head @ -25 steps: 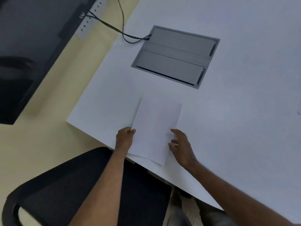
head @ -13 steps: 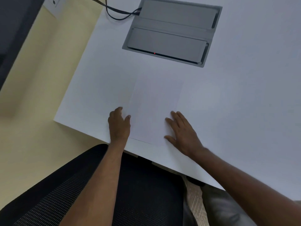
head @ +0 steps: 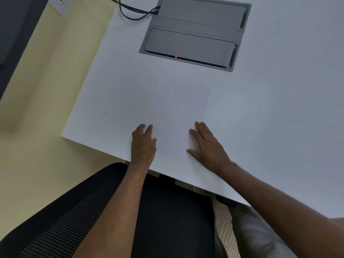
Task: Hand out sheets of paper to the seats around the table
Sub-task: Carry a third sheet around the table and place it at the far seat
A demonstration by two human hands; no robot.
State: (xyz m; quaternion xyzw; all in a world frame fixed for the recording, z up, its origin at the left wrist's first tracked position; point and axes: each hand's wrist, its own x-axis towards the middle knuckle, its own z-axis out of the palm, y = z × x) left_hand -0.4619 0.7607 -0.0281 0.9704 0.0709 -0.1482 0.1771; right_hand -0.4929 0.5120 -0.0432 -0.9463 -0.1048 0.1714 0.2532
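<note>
A white sheet of paper (head: pixel 176 116) lies flat on the white table (head: pixel 279 118), close to its near edge and hard to tell from the surface. My left hand (head: pixel 143 144) rests palm down at the sheet's left edge, fingers apart. My right hand (head: pixel 206 146) lies flat at the sheet's right edge, fingers spread. Neither hand grips anything.
A grey cable box (head: pixel 195 32) with a red light is set into the table beyond the sheet; black cables (head: pixel 134 13) run from it off the left edge. A black mesh chair (head: pixel 158 211) stands under my arms at the table's near edge.
The sheet was held tilted by my left hand and has been laid flat on the table. Both hands have let go and now lie flat beside it.
</note>
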